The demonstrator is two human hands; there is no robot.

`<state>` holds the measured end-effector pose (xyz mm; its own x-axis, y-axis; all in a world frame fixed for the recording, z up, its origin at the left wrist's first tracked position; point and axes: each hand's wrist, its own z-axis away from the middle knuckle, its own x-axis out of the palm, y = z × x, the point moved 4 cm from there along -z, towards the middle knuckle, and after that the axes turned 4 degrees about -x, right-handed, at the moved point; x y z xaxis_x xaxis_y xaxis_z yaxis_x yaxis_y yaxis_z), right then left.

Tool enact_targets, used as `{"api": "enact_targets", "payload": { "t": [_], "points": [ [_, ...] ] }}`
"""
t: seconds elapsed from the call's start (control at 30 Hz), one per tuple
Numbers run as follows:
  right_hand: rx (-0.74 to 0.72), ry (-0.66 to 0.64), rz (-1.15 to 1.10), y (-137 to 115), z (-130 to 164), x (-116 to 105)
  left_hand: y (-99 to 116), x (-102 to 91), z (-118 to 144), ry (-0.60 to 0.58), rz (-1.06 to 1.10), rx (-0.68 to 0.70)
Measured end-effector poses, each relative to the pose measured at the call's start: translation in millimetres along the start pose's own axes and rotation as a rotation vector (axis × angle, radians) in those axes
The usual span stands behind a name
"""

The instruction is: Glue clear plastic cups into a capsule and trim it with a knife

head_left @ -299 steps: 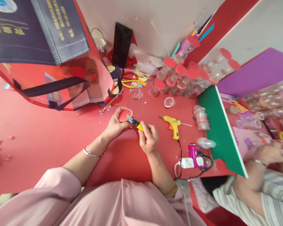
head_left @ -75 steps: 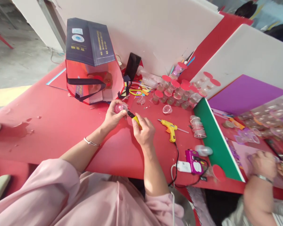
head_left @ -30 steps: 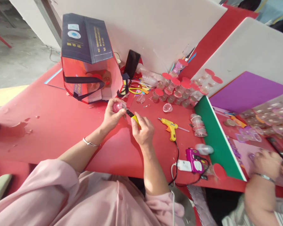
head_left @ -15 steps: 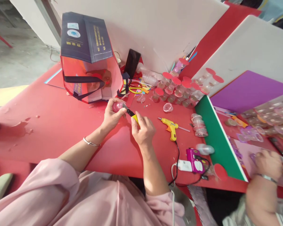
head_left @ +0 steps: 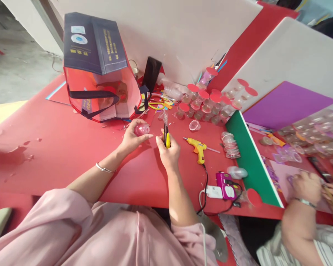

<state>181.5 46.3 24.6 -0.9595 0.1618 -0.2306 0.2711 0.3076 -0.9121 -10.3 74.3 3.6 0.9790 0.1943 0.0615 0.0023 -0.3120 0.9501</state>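
Since the frame half a second earlier, the utility knife (head_left: 165,133) has separated from the pink capsule (head_left: 141,129): the blade then met the capsule's side, and it now points away from the person, toward the back of the table, with a clear gap between the two.

Left to right:

- A dark-topped red tote bag (head_left: 100,79) lies on its side on the red table (head_left: 58,147), behind the hands.
- The left hand (head_left: 133,137) is closed around the pink capsule, fingers under it and thumb along its near side. The capsule is held just above the table, just in front of the bag's mouth.
- The right hand (head_left: 168,155) is closed on the knife's yellow handle, blade extended. The knife stands just to the right of the capsule, not touching it.
- A yellow glue gun (head_left: 197,148) lies on the table near the right hand, untouched.
- A cluster of red-capped clear cups (head_left: 208,101) stands behind it.
- A co-worker's hands (head_left: 308,186) work at the far right.

Progress: the cutting contact is interrupted. Whether the cut on the capsule is complete cannot be told. Many cups are already capped; one clear dome (head_left: 193,125) lies loose.
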Motion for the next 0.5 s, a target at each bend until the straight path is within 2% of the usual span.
{"api": "enact_targets", "payload": {
  "t": [0.1,0.27,0.37,0.5],
  "points": [
    [0.027,-0.019,-0.075,1.9,0.1,0.7,-3.3,0.3,-0.5,-0.011,-0.080,0.071],
    [0.080,-0.025,-0.141,4.5,1.2,3.9,-6.4,0.3,-0.4,-0.031,-0.133,0.104],
    [0.101,0.018,-0.126,5.0,2.0,3.1,-3.2,3.5,1.7,-0.049,-0.119,0.105],
    [0.120,0.109,-0.139,7.0,-0.7,-3.5,-1.9,9.8,6.3,-0.115,-0.088,0.036]
  ]
}}
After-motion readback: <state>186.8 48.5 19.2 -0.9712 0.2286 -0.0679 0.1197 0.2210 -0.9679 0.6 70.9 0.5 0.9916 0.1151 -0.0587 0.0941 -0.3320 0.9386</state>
